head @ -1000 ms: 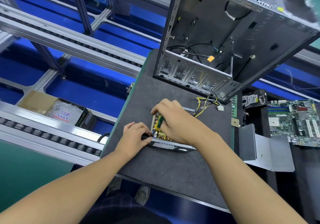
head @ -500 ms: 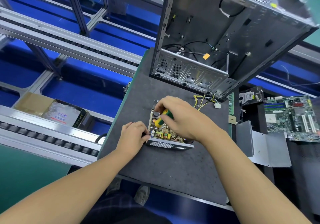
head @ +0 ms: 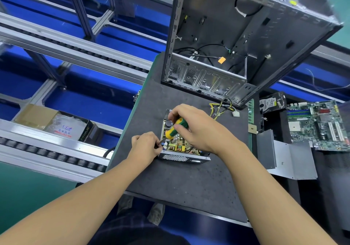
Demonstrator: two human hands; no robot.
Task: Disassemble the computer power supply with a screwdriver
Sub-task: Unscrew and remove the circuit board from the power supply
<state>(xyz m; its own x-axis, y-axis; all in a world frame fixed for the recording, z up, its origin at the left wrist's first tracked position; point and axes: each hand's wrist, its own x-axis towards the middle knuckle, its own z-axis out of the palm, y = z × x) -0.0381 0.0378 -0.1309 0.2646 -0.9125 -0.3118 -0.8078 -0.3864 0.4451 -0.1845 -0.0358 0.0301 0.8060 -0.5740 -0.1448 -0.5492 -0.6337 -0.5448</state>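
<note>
While the opened power supply (head: pixel 176 157) lies flat near the middle of the grey counter (head: pixel 180 184), both of a person's bare hands work on it from the near side. The lid is off, so the circuit board shows from above, crowded with small components, and a perforated metal wall faces the viewer.

The right hand (head: pixel 197 129) hovers over the board, its grip closed around the yellow and green handle of a screwdriver (head: pixel 175 129). The tool slants down and to the left, towards the supply's left edge.

The left hand (head: pixel 145 146) has its grip closed at the near left corner of the casing, with the fingertips curled against the side wall just where the shaft comes down. Whether they also pinch the shaft cannot be told.

A bundle of yellow and black cables (head: pixel 221 106) trails from the far right of the supply and ends in a white connector (head: pixel 236 114).

Behind it stands an empty computer case (head: pixel 236 36) with its open side towards the viewer and loose wires inside. To the right of the counter lie a bent grey metal cover (head: pixel 289 159), a green motherboard (head: pixel 318 125) and a hard drive (head: pixel 270 102). On the left run roller conveyor rails (head: pixel 47 155), with a cardboard box (head: pixel 32 116) between them.
</note>
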